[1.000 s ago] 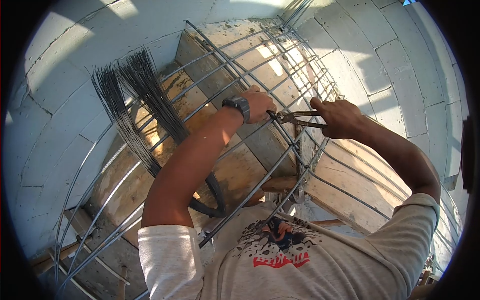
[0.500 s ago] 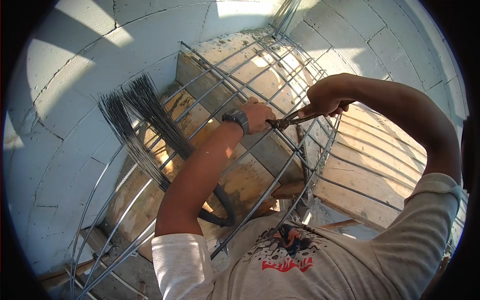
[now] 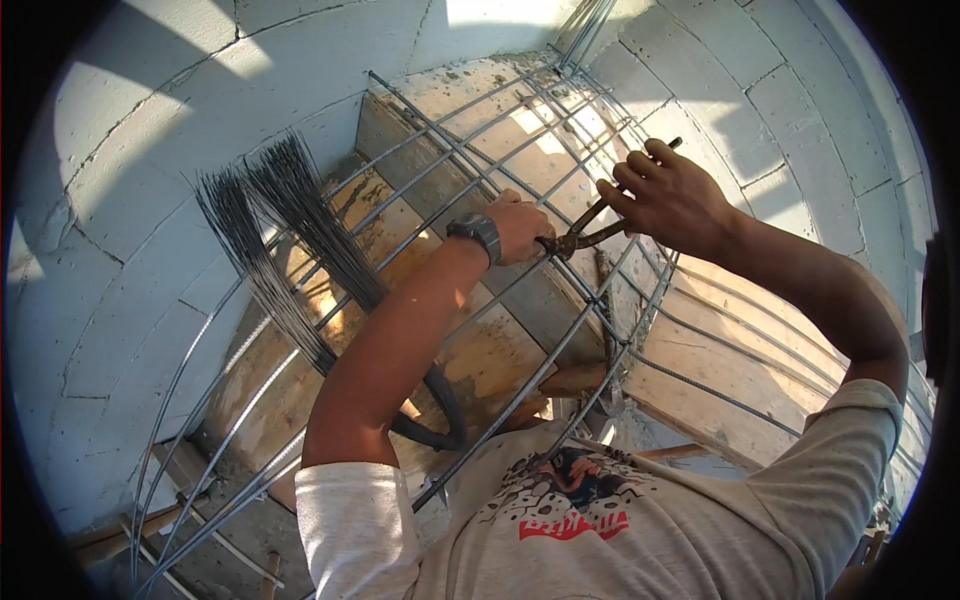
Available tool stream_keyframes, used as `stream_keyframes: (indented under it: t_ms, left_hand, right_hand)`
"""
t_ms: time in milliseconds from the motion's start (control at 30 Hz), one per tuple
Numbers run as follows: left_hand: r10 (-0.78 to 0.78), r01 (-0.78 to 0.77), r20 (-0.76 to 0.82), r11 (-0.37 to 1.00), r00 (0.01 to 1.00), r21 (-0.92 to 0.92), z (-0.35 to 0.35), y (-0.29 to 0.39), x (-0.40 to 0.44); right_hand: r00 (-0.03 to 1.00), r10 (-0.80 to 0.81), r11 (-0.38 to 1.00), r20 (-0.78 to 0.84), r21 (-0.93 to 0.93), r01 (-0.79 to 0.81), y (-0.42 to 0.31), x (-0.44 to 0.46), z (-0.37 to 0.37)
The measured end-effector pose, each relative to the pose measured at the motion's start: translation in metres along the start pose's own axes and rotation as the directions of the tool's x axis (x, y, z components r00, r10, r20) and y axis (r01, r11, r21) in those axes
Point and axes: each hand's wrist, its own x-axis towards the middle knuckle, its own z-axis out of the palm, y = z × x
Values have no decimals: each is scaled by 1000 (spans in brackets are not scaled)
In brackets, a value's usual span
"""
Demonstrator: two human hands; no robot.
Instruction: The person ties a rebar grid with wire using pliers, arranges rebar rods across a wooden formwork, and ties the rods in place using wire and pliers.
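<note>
My right hand (image 3: 675,203) grips the handles of dark, worn end-cutting pincers (image 3: 566,243), whose handles are spread apart. Their jaws sit at a crossing of the steel rebar grid (image 3: 595,300), close to my left fingertips. With its fingers curled, my left hand (image 3: 518,228) rests at that same crossing; whatever it pinches is hidden by the fingers. A black watch (image 3: 474,238) is on the left wrist. Beneath my left forearm lies a folded bundle of thin tie wire (image 3: 280,180), its loose ends fanned upward.
Pale block walls (image 3: 130,250) rise to the left and behind. Wooden formwork boards (image 3: 720,375) lie below the bars, stepping down at the right. Long rebar ends (image 3: 215,440) stick out at lower left, and upright bars (image 3: 588,30) stand in the far corner.
My right hand has turned and its fingers have loosened upward, and the pincers' handles have spread wider. My left hand stays almost where it was at the crossing.
</note>
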Motion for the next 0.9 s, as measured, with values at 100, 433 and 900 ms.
stream_keyframes:
  t_ms: [100,433,900]
  left_hand:
    - [0,0,6,1000,1000,23,-2,2,0]
    - [-49,48,80,999,996,13,-17,12,-5]
    - [-30,30,42,1000,999,-6,-3,2,-1]
  right_hand:
    - [997,-30,998,67,-59,34,0,8,-13]
    - [325,-236,580,916,401,-709,47,59,-11]
    - [988,-110,994,-111,-13,109,17,-2,6]
